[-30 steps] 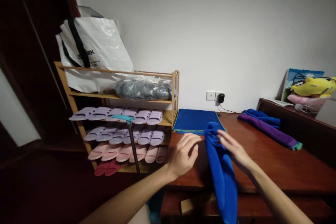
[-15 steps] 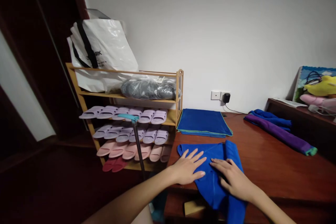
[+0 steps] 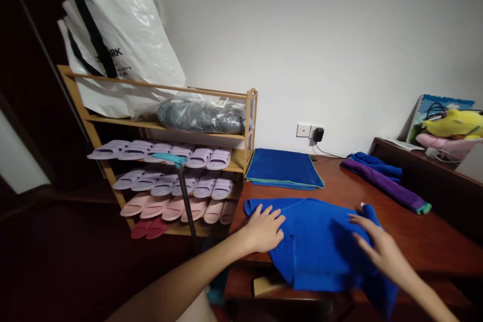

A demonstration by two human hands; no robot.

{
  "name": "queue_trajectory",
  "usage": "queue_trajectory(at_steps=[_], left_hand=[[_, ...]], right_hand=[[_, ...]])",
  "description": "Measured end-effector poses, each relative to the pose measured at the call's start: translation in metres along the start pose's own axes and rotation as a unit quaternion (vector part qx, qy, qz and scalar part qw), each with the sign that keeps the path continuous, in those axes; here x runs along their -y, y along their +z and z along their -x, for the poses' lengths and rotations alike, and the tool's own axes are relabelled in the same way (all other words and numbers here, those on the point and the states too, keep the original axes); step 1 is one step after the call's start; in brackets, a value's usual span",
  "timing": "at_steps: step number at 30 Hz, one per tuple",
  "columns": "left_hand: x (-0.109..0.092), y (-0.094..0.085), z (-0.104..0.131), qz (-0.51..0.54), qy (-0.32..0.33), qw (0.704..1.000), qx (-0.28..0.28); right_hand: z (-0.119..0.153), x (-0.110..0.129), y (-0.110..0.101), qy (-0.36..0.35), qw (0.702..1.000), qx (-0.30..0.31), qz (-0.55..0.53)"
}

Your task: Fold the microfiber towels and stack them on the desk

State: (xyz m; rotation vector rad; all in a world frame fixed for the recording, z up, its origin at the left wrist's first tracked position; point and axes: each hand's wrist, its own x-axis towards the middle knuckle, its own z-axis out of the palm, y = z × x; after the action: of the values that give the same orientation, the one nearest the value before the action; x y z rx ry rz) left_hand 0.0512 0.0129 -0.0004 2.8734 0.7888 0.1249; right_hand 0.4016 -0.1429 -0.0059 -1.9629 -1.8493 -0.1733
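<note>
A bright blue cloth lies spread over the near part of the wooden table, its lower edge hanging past the front. My left hand rests on its left side, palm down with the fingers spread. Toward the cloth's right end is my right hand, its fingers stretched out and apart over the partly rolled edge; how firmly it touches there is hard to see. Behind the cloth sits a stack of folded dark blue towels with green edging.
Purple and blue rolled towels lie at the back right of the table. A wooden shoe rack with several slippers and a white bag stands left. A pole with a light-blue top leans before it.
My right hand has moved right, and the roll at the cloth's right side has unrolled, leaving more cloth flat. My left hand stays on the cloth's left side. The view has shifted slightly.
</note>
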Motion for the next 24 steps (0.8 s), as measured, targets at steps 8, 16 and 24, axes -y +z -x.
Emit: queue_trajectory(at_steps=[8,16,24], left_hand=[[0.003,0.004,-0.021,-0.033,-0.026,0.998,-0.052],[0.033,-0.004,0.005,-0.01,-0.048,0.999,0.021],[0.028,-0.006,0.006,-0.006,-0.058,0.998,0.021]], right_hand=[[0.004,0.121,0.052,-0.057,0.974,0.194,-0.098],[0.005,-0.003,0.046,-0.003,0.986,0.168,0.002],[0.031,-0.209,0.022,0.127,0.989,0.043,0.056]])
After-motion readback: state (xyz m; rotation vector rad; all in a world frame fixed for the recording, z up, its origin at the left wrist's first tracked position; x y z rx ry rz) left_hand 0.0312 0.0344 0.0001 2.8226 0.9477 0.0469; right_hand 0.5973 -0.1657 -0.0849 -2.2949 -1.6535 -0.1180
